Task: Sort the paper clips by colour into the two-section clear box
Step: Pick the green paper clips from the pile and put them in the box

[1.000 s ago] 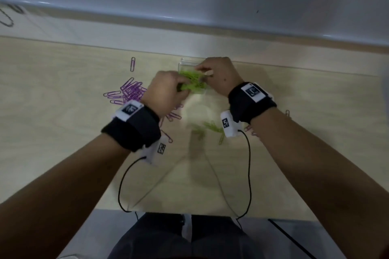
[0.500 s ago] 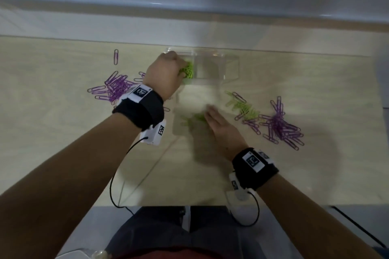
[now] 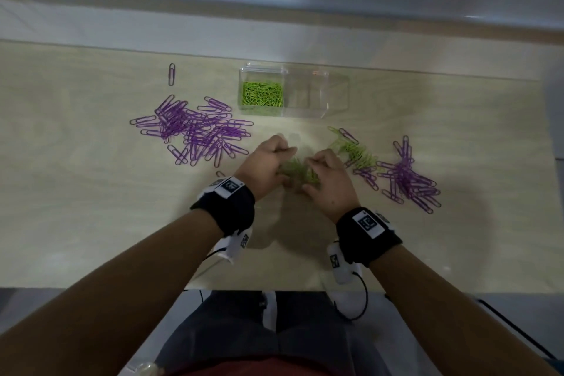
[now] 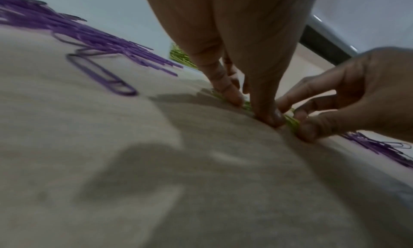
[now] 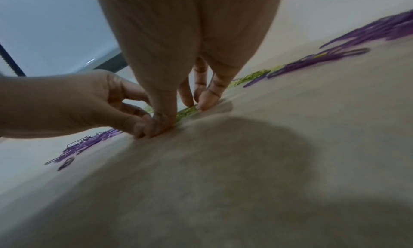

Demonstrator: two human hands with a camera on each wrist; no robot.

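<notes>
The two-section clear box stands at the back of the table; its left section holds green paper clips and its right section shows none. Between my hands lies a small heap of green clips. My left hand and right hand close in on it from either side, fingers curled, tips on the table. In the left wrist view the left hand pinches at the green clips. In the right wrist view the right hand has green clips between thumb and fingers.
A big purple clip pile lies left of the hands, another purple pile on the right, with more green clips beside it. A lone purple clip lies far left. The table's front edge is near my body.
My left hand left the box's left section, where green clips now lie, and came back down to the small green heap. My right hand stayed at that heap and curled its fingers.
</notes>
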